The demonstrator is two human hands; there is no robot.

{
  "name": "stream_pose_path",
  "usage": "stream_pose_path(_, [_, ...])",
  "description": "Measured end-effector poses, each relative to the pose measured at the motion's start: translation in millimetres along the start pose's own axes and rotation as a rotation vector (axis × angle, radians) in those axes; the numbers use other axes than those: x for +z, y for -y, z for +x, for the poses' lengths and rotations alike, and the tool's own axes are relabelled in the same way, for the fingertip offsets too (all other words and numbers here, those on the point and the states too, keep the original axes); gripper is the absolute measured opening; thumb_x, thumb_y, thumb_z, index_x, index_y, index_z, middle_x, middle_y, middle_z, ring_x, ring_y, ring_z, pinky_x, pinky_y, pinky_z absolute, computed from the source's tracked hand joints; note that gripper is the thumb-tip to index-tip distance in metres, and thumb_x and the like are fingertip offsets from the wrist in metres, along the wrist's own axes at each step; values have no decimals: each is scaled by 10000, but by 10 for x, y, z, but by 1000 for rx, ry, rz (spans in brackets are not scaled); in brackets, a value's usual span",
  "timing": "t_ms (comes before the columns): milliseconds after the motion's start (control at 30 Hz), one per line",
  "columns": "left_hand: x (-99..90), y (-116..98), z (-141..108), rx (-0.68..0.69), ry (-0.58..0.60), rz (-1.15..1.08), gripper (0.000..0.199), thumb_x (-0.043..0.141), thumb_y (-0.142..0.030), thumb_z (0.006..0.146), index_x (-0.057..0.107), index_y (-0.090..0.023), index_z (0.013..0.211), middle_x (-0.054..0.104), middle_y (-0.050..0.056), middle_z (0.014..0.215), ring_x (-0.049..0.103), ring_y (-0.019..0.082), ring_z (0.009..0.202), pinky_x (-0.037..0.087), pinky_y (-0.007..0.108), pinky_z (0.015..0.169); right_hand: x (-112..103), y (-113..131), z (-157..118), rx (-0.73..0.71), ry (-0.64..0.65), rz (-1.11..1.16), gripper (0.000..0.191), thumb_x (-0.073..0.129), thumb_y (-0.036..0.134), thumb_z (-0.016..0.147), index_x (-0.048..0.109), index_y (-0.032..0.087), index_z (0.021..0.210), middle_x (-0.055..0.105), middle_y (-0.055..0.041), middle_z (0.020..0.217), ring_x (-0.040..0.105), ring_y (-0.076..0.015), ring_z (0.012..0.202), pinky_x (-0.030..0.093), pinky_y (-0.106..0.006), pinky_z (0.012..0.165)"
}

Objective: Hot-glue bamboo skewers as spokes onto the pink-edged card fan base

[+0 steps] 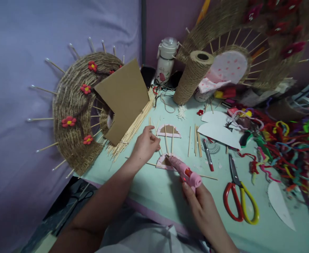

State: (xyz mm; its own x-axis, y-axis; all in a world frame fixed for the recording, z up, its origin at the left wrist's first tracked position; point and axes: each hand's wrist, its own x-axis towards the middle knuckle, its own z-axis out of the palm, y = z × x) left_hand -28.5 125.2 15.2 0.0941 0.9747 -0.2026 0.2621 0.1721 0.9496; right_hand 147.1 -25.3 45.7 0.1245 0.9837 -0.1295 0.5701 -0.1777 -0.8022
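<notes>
My right hand (204, 205) grips a pink glue gun (182, 168); its nozzle reaches the near semicircular cardboard piece (162, 162) with pink edging. My left hand (147, 144) is closed at a thin wooden stick (158, 142), which slants down to that same piece. Two more sticks (166, 138) span from it to a second pink-edged cardboard half-circle (167, 130) farther back. Another long stick (208, 177) lies crosswise by the near piece, partly hidden behind the glue gun.
Scissors (238, 191), a marker (208, 154) and white paper shapes (217, 131) lie to the right, before tangled coloured pipe cleaners (283, 151). At left are a stick bundle (133, 128), cut cardboard (125, 95) and a twine-woven fan (72, 95). A twine roll (192, 79) and bottle (166, 59) stand behind.
</notes>
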Motion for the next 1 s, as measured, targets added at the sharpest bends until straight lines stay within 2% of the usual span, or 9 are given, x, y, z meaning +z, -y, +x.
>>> stream_pose_path(100, [-19,-39,-24,0,-4,22,541,565,-106,825,364,-217,1314,589,-77,723,679,121,587,512,215,559,10,-4,2,3,37,2,415,461,515,941,708,189,1011,592,-21,597,595,-227,645,502,-309,621])
stream_pose_path(267, [-42,-54,-44,49,-2,74,396,552,-128,840,424,-225,1202,565,-82,697,655,114,561,489,226,581,24,-3,0,-10,47,4,374,471,508,936,715,226,952,599,-35,619,614,-252,690,518,-343,673])
stream_pose_path(433, [-45,-36,-43,55,-24,70,398,569,-130,825,430,-236,1183,576,-75,689,641,117,572,470,229,593,28,-4,10,-19,62,3,354,469,480,937,716,235,1007,633,-46,675,646,-274,786,535,-369,732])
stream_pose_path(667, [-51,-9,-51,101,4,84,382,546,-136,836,439,-259,1182,576,-72,682,642,123,599,470,226,610,29,34,34,-38,76,-13,408,472,441,941,675,205,1205,716,-89,937,666,-265,943,532,-368,857])
stream_pose_path(833, [-48,9,-47,106,5,87,340,547,-143,842,448,-257,1146,577,-65,689,638,126,605,466,225,605,26,39,27,-35,61,-32,389,480,445,936,700,205,1148,714,-82,848,668,-271,866,546,-364,792])
stream_pose_path(1000, [-47,-15,-48,99,4,91,333,554,-136,835,449,-249,1130,577,-62,692,637,126,603,466,226,604,26,40,34,-45,67,-15,400,482,445,933,691,207,1177,702,-69,812,664,-265,852,541,-364,794])
